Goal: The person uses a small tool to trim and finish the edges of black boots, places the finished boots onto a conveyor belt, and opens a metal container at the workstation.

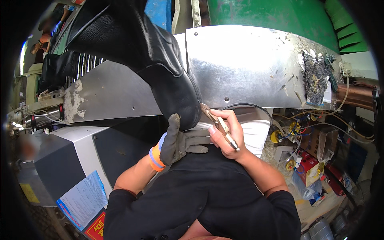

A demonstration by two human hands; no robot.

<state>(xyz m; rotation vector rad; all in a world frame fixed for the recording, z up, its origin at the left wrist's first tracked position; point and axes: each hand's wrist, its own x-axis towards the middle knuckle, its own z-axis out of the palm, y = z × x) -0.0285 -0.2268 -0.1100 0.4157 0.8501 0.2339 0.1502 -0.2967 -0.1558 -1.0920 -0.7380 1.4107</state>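
Head view: the person's black-sleeved torso fills the lower middle, both forearms rising from it toward a boot held at chest height.
Left hand: the left hand [178, 140] wears a grey knit work glove with an orange and blue cuff; its fingers are curled under the boot's toe and the thumb stands up against the leather, so it is closed in support on the boot.
Right hand: the bare right hand [226, 134] is closed around a slim metal plier-like tool with pale handles [219, 125], fingers wrapped over the handles.
Tool axis: the tool's long axis runs diagonally, handle end at lower right, tip at upper left, touching the boot's toe edge.
Boot: the tall black leather boot [140, 48] is smooth and glossy with faint creases; its long axis slants from the shaft at upper left down to the rounded toe at centre, pointing toward the person.
Boot position: in front of the chest, between the two hands, over a white cloth-like surface [256, 134].
Behind the boot: a curved sheet-metal machine guard [248, 68], dull silver, riveted, crusted with dried glue and dark residue at its right end.
Left side: a grey and black machine cabinet [72, 152] bearing a blue-edged paper sheet.
Right side: tangled wires, yellow spools and small boxes, too cluttered to tell apart.
Far: a green painted machine body [272, 16].
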